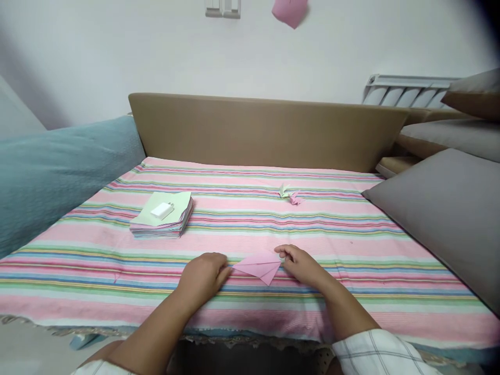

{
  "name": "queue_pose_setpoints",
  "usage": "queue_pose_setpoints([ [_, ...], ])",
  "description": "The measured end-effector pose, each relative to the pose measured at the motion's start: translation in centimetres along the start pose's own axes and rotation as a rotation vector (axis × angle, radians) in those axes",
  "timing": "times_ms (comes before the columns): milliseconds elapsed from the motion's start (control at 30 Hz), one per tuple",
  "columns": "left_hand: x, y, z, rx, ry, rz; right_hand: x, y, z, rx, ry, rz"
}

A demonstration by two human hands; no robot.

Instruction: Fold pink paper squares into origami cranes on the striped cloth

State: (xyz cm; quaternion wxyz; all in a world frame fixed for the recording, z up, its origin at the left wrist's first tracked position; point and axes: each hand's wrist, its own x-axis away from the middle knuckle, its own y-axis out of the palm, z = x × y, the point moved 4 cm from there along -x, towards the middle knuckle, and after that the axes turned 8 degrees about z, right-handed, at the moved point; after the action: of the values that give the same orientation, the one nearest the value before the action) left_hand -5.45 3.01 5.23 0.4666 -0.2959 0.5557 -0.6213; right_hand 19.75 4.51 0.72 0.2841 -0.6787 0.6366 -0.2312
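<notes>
A sheet of pink origami paper [260,266], folded into a kite-like shape with a crease across it, lies on the striped cloth before me. At its pointed left tip, my left hand [203,276] has curled fingers and a thumb closed on the paper. My right hand [296,261] pinches the right corner between thumb and fingers. Farther back rest two small folded paper cranes, a pale green one [284,191] and a pink one [296,199], close beside each other.
Left of the cranes stands a stack of coloured paper [162,228] with a white charger plug [162,210] on top. The striped cloth [234,208] covers the surface. A brown backrest [265,133] borders the back, grey cushions [449,208] the right, a blue-covered armrest [70,166] the left.
</notes>
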Motion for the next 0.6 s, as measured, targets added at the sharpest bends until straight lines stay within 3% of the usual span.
queue_pose_setpoints([
  [133, -0.2, 0.7, 0.5, 0.117, -0.045, 0.091, 0.0, 0.2, -0.5, 0.018, -0.020, 0.042],
  [400, -1.2, 1.9, 1.9, 0.136, 0.112, 0.121, 0.1, 0.8, -1.9, 0.043, -0.107, 0.112],
  [600, -1.5, 1.7, 1.7, 0.139, 0.125, 0.130, 0.4, 1.1, -2.1, -0.117, -0.038, 0.063],
])
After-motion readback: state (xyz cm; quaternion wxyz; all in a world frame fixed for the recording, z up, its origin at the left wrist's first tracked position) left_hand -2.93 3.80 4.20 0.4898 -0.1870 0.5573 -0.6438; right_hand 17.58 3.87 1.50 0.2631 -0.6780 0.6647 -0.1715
